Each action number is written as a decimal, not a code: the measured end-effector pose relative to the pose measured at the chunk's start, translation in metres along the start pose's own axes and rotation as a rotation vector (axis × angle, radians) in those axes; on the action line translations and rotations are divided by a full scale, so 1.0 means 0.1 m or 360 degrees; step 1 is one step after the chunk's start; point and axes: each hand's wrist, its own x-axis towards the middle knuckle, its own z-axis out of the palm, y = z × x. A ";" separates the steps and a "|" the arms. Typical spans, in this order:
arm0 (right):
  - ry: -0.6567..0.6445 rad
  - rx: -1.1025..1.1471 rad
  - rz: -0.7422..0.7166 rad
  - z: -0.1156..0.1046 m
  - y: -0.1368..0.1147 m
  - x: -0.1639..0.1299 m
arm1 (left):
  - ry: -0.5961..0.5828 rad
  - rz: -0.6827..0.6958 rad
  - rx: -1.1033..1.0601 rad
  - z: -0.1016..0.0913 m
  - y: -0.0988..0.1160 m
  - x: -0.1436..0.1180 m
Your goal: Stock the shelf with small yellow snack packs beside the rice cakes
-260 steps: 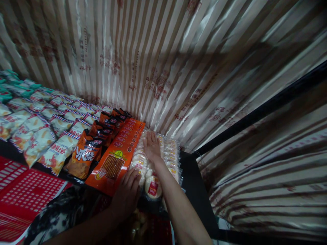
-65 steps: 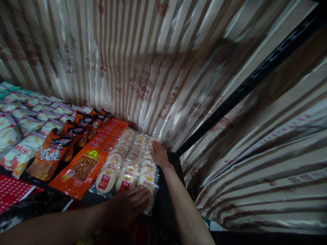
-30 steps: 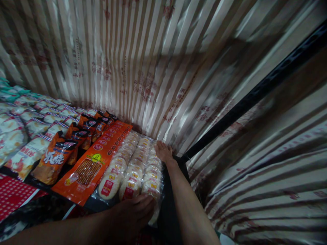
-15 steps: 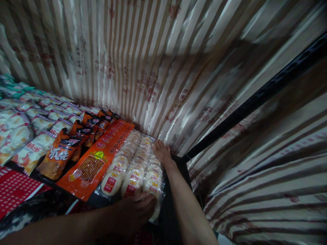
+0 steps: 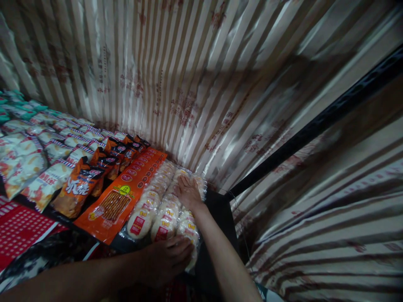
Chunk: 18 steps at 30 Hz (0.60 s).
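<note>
Left hand [image 5: 165,260]: nearest the camera, at the shelf's front edge; flat and spread, fingers [image 5: 184,251] pressing the near end of the rice-cracker packs [image 5: 163,205]. Nothing clasped.

Right hand [image 5: 188,192]: further in, palm down on the packs toward their far end, fingers splayed; laid on top, not gripping anything.

Rice-cracker packs: clear film sleeves of round pale crackers with red labels, three rows side by side, running front to back in the right-hand corner of the shelf [image 5: 220,209]. A strip of bare dark shelf lies along their right side.

Handling (judgement): light, crackers brittle, film slick and crinkly. Best slid flat under open palms, or lifted with support at both ends; pinching the middle risks snapping crackers.

Orange packet [image 5: 121,197]: long and flat, touching the left side of the packs.

Dark orange bags [image 5: 80,188]: next row left, overlapping front to back.

Striped white bags [image 5: 44,184]: further left, several rows reaching to the back.

Striped curtain [image 5: 189,84]: shiny cloth behind the shelf.

Black bar [image 5: 315,130]: slanting up across the cloth at right.
</note>
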 end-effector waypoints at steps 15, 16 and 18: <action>0.0023 -0.0017 -0.0289 0.00 -0.58 0.25 | 0.0068 0.0035 0.0090 0.11 0.03 -0.04; 0.0004 -0.0023 -0.0278 0.02 -0.59 0.26 | 0.0060 0.0036 0.0088 0.11 0.03 -0.04; -0.0037 -0.0035 -0.0243 0.05 -0.60 0.25 | 0.0051 0.0022 0.0073 0.13 0.03 -0.04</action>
